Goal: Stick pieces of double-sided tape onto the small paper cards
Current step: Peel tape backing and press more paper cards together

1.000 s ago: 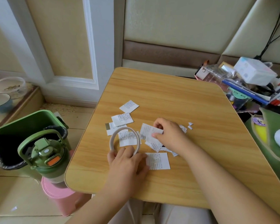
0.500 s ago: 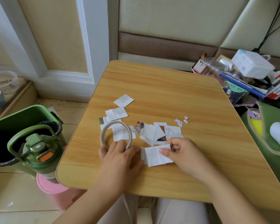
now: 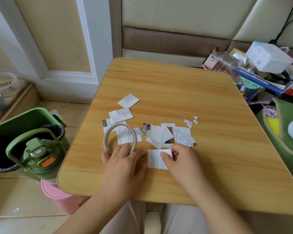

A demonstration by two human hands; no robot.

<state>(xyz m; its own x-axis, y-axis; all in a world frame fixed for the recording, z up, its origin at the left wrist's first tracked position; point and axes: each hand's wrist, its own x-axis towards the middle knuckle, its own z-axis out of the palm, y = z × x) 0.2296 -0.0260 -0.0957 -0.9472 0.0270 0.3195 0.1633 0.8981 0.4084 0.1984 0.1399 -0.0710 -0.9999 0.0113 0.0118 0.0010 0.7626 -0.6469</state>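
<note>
left hand (image 3: 123, 164): fingers curled, gripping | right hand (image 3: 181, 159): fingers pinching

On a wooden table (image 3: 184, 92), the left hand (image 3: 123, 164) grips the near edge of a roll of double-sided tape (image 3: 119, 137) standing tilted on its rim. The right hand (image 3: 181, 159) pinches a printed paper card (image 3: 155, 160) lying flat just beside the left hand. Behind it sits a loose pile of cards (image 3: 169, 135), and 3 more cards (image 3: 123, 110) lie beyond the roll. Small paper scraps (image 3: 191, 121) lie to the right. Left of the table stand a green bottle (image 3: 39, 157) and a green bin (image 3: 15, 125).
</note>
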